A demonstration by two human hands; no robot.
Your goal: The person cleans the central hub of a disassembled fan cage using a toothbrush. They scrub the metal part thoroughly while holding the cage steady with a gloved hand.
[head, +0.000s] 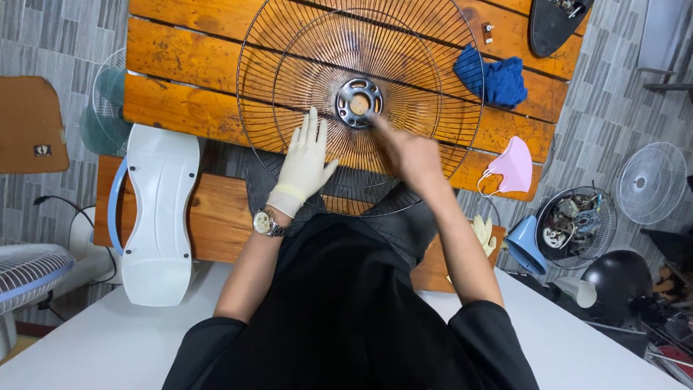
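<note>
While the round wire fan guard [361,108] lies flat on the orange wooden table [180,65], the gloved left hand [307,162] presses on its wires, fingers spread and flat. The bare right hand [408,152] is blurred, one finger reaching the metal hub [359,102]; its grip I cannot tell. A blue cloth [494,78] lies beside the guard.

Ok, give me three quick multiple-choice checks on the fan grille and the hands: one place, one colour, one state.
1. Where does the blue cloth lie?
A. on the white table
B. on the wooden table, right of the grille
C. on the floor

2. What colour is the mask?
A. pink
B. green
C. black

3. How is the left hand?
A. bare, in a fist
B. off the grille
C. gloved, flat on the grille

Key: 1 B, it sits on the planks beside the grille's rim; 2 A, pink at the table's edge; 3 C, white glove, fingers spread on the wires, while the bare right hand reaches to the hub.
</note>
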